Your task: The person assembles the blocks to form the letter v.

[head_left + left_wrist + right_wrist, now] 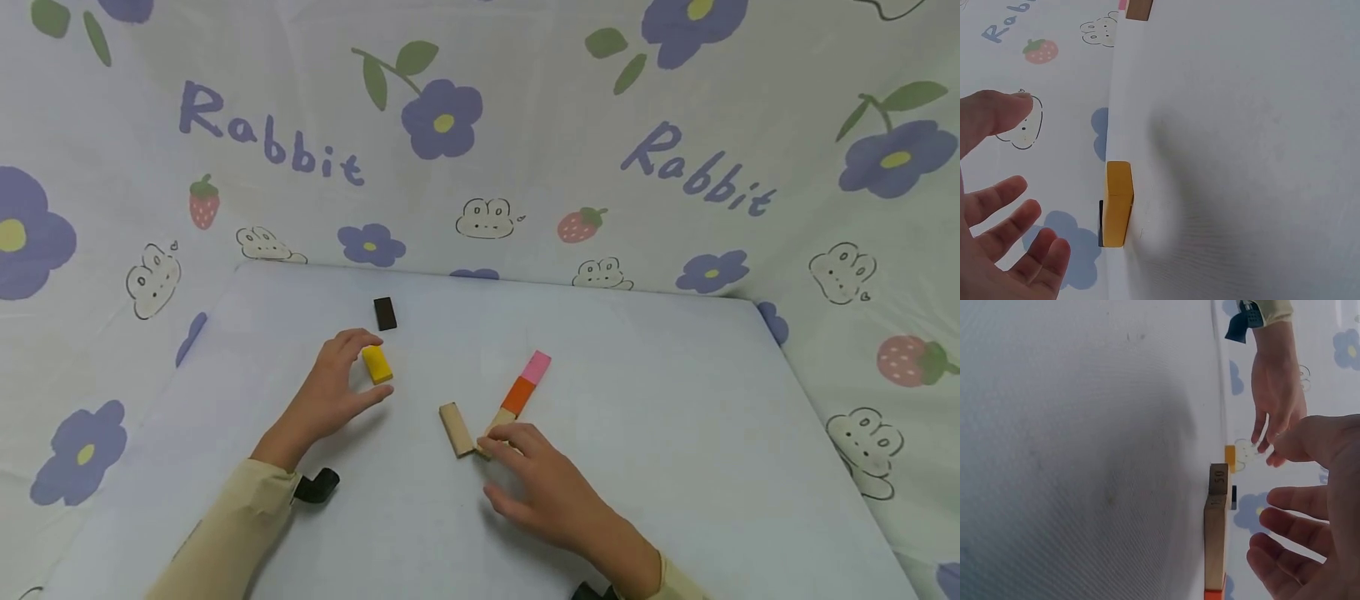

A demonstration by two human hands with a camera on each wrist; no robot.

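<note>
My left hand hovers over the white tabletop with thumb and fingers spread around a small yellow block. In the left wrist view a gap shows between the fingers and the yellow block. Beyond it lies a dark brown block. My right hand is held above the near end of a row, its fingers loosely bent and apart from the blocks in the right wrist view. The row has a plain wooden block, an orange block and a pink block. Another wooden block slants against its near end.
The white table has a straight back edge. Behind it and along the sides hangs a pale cloth printed with flowers, strawberries and rabbits. A black device is strapped at the left wrist. Printed marks show on the wooden blocks' ends.
</note>
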